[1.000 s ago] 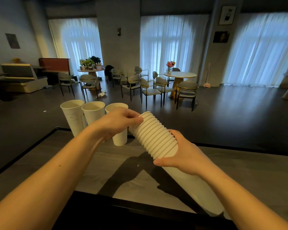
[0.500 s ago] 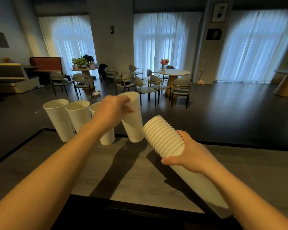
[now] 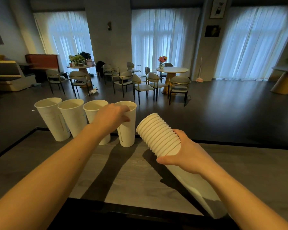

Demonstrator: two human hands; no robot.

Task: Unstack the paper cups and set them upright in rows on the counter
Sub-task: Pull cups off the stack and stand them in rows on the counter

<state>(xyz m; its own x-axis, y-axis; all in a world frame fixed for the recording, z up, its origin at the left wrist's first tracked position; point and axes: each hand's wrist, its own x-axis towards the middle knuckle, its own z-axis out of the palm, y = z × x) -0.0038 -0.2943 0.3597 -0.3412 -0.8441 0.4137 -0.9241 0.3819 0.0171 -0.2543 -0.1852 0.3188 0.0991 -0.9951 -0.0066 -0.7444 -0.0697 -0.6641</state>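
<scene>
Head view: my left hand (image 3: pixel 111 117) has its grip clamped on the rim of the fourth cup (image 3: pixel 127 128), fingers over the near lip, and that cup stands upright on the surface (image 3: pixel 136 171). Just left of this grip, three more cups (image 3: pixel 71 118) stand upright in a row along the far edge, sides nearly touching. My right hand (image 3: pixel 186 157) keeps its grip wrapped around the cup stack (image 3: pixel 158 133), which is tilted, rims pointing up and away to the left. That stack hangs just to the right of the fourth cup, apart from it.
</scene>
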